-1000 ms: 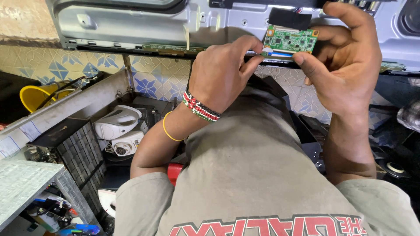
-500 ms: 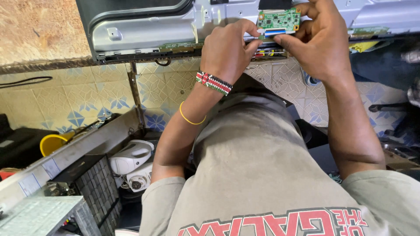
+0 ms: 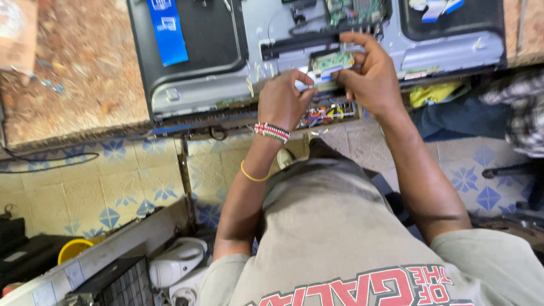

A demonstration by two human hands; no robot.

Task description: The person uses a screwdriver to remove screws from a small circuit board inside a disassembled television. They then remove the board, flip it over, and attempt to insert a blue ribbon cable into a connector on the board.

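A small green circuit board is held over the open grey metal back of a flat screen that lies on a worn wooden bench. My right hand grips the board's right end from above. My left hand, with a beaded band and a yellow band at the wrist, pinches a flat white ribbon cable at the board's left end. Behind the board a larger green main board sits in the chassis.
A blue flat ribbon lies on the black panel at left. The bench top stretches left. Below are patterned floor tiles, a white appliance, a yellow bowl and a black grille. Another person's checked sleeve is at right.
The view has tilted up and back, showing more of the screen's back. Both hands still hold the small green board at the chassis edge, fingers shifted slightly on the cable end.
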